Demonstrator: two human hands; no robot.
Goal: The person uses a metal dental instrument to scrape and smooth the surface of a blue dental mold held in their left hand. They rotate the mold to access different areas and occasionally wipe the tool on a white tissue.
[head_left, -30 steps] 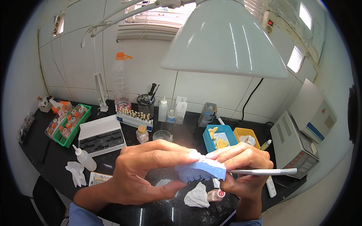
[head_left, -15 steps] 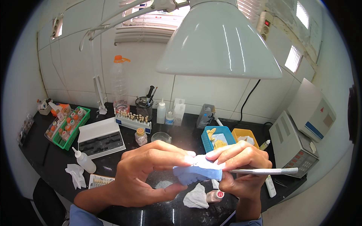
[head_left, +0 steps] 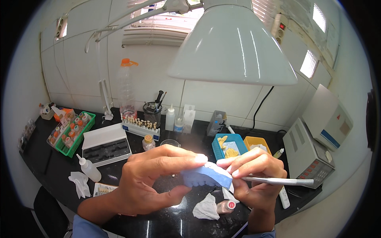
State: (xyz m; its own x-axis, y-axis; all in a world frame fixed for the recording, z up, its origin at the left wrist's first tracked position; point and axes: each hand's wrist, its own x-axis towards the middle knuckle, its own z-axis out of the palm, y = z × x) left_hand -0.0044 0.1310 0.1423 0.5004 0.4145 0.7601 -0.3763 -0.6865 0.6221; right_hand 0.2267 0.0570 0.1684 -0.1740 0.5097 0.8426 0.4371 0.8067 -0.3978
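Observation:
A blue dental cast point(head_left: 208, 175) with a row of tooth shapes along its lower edge is held up under the lamp. My left hand point(head_left: 152, 174) grips its left end, fingers on top and thumb below. In my right hand point(head_left: 258, 172) is a slim silver-handled tool point(head_left: 285, 181), its handle pointing right and its working tip hidden. The fingertips of that hand are at the right end of the cast. Beneath lie a crumpled white tissue point(head_left: 206, 207) and a small bottle with a red-and-white cap point(head_left: 226, 206).
A big white lamp shade point(head_left: 234, 47) hangs low above my hands. Behind them stand a tooth shade guide point(head_left: 141, 129) and a blue basket point(head_left: 229, 146). On the left are a white squeeze bottle point(head_left: 90, 170) and a green basket of bottles point(head_left: 75, 135); a furnace-like machine point(head_left: 307, 152) stands right.
The cast has tilted, its right end now lower, showing more of the tooth row. My left thumb has shifted slightly left, and the right fingers have moved closer together at the cast's end.

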